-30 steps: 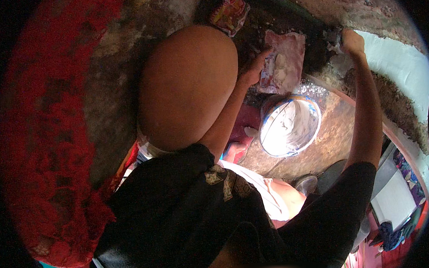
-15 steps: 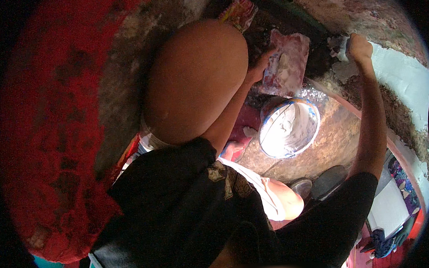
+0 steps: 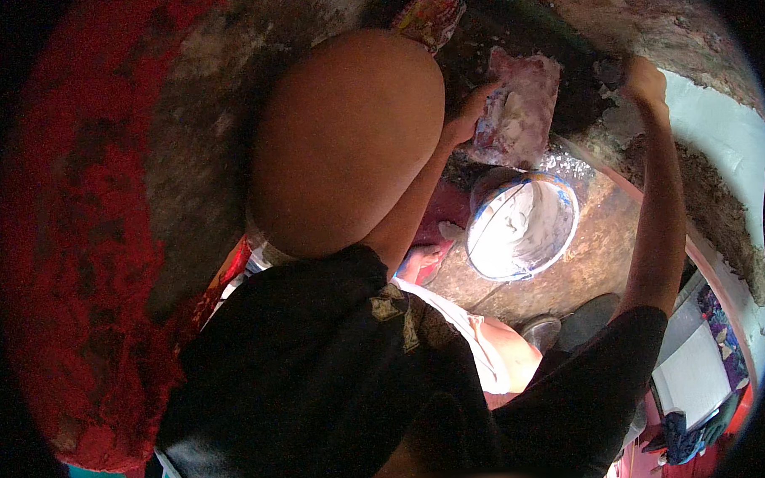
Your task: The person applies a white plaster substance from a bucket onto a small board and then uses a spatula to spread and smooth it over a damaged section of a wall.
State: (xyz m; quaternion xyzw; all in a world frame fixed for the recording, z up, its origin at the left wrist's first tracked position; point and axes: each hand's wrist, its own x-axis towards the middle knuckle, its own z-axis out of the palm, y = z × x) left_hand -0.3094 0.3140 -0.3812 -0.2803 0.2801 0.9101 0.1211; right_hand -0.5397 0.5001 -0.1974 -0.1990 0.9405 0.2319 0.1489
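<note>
My left hand grips the edge of a flat rectangular board, reddish and smeared with pale putty. A lump of putty lies on its middle. My right hand is raised to the wall at the upper right, closed around what looks like a putty scraper, whose dark blade points left. The scraper's handle is hidden in the fist. White coating covers the wall right of that hand. Below the board stands a round bucket with white putty inside and blue marks on its rim.
My bent knee rises at left, close to my left arm. A crumpled colourful packet lies at the far side. Flaking red paint covers the left wall. Dark footwear rests near my right elbow; a white flat item lies lower right.
The scraper blade has come away from the pale patch at the wall and now sticks out darker to the left of my right hand. The board and bucket appear slightly farther right.
</note>
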